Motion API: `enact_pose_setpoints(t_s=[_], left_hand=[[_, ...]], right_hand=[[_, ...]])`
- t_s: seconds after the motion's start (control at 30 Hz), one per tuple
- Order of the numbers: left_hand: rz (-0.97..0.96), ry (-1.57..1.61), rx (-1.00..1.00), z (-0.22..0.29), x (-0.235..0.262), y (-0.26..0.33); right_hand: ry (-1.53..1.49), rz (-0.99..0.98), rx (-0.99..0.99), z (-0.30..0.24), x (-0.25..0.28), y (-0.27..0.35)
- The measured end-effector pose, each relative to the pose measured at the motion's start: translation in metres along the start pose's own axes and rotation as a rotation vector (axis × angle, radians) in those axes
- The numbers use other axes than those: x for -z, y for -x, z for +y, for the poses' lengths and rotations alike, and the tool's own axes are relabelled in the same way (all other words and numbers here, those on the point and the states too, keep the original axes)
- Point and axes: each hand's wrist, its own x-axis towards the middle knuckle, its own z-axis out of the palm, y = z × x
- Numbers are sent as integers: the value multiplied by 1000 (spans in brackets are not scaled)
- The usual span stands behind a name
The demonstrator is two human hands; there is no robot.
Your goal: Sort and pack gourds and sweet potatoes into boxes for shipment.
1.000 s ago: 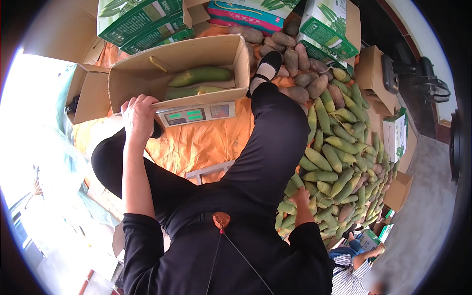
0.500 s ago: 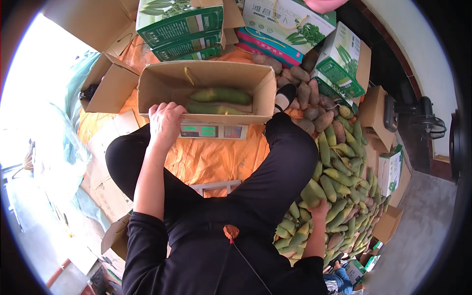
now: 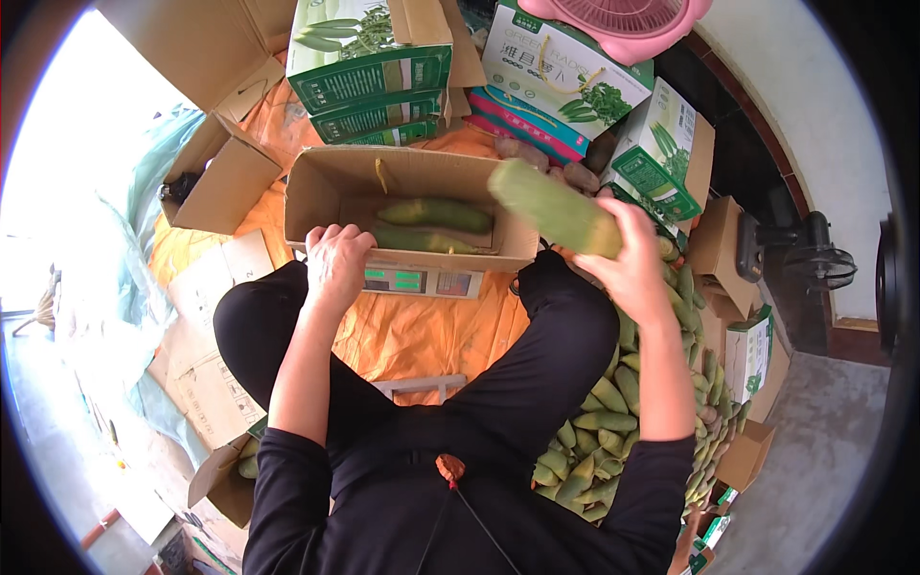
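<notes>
A large green radish (image 3: 548, 203), slightly blurred, is gripped at its near end by my right hand (image 3: 634, 257). It hangs over the right end of an open cardboard box (image 3: 321, 177). My left hand (image 3: 337, 261) has its fingers curled over the box's near rim, towards the left. Two green radishes lie side by side inside: the farther radish (image 3: 439, 214) shows whole, the nearer radish (image 3: 422, 240) is partly hidden by the rim. Beneath the box is a scale (image 3: 422, 282) with lit green displays.
A big heap of green radishes (image 3: 609, 422) lies to my right. Green-and-white cartons (image 3: 374, 72) are stacked at the back, with a pink basin-like thing (image 3: 628, 24) on top. An orange sheet (image 3: 402, 331) covers the floor. A black fan (image 3: 819, 254) stands far right.
My right hand has risen from the heap with a radish and moved forward to the box's right end. The left hand stays on the rim. The view has shifted slightly.
</notes>
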Motion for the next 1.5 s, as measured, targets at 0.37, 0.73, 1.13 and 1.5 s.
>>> enact_pose_setpoints(t_s=[0.37, 0.73, 1.13, 1.5], left_hand=[[-11, -4, -15, 6, 2, -3], [3, -55, -19, 0, 0, 0], [-95, -114, -11, 1, 4, -3], [-96, -116, -56, 4, 1, -2]], right_hand=[[85, -271, 12, -33, -221, -85], [-463, -220, 64, -41, -89, -88], [210, -152, -614, 204, -55, 169], [-143, -413, -1274, 238, -198, 411]])
